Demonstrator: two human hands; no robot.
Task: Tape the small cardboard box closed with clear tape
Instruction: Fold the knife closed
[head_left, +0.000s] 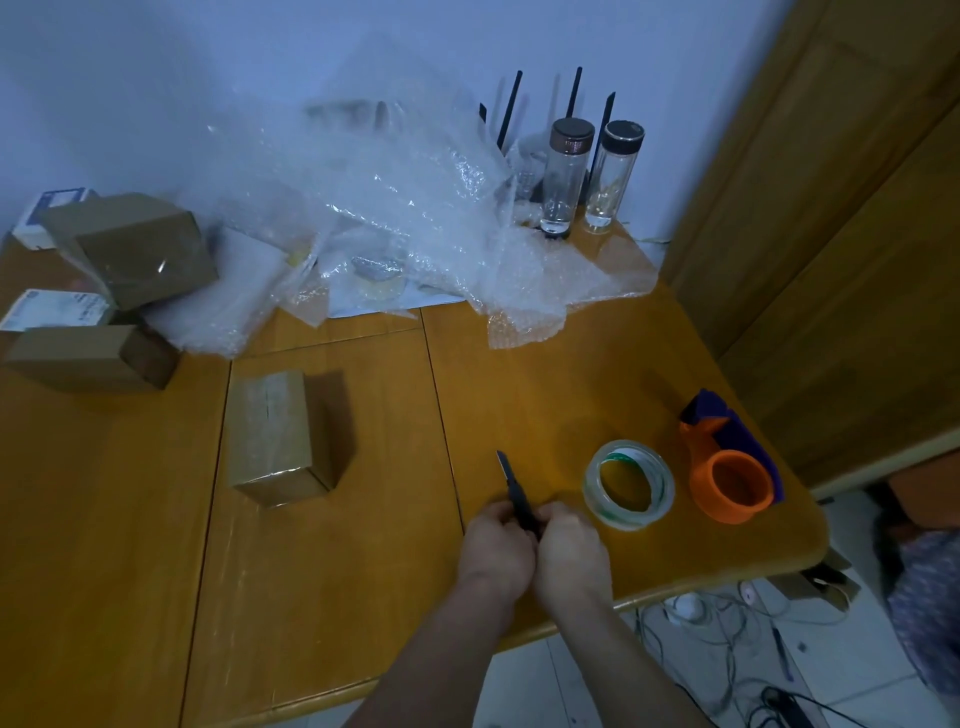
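A small cardboard box (272, 436) lies on the wooden table (322, 571), left of centre, with shiny clear tape over its top. A roll of clear tape (628, 484) lies flat at the right. My left hand (496, 551) and my right hand (571, 553) are side by side in front of the roll, both closed on the handle of a dark utility knife (514, 488). Its blade sticks out and points away from me. Both hands are apart from the box.
An orange and purple tape dispenser (730, 467) lies near the table's right edge. Bubble wrap (415, 208) is heaped at the back, with two glass bottles (566, 176) beside it. More cardboard boxes (130, 249) sit at the far left. Cables lie on the floor.
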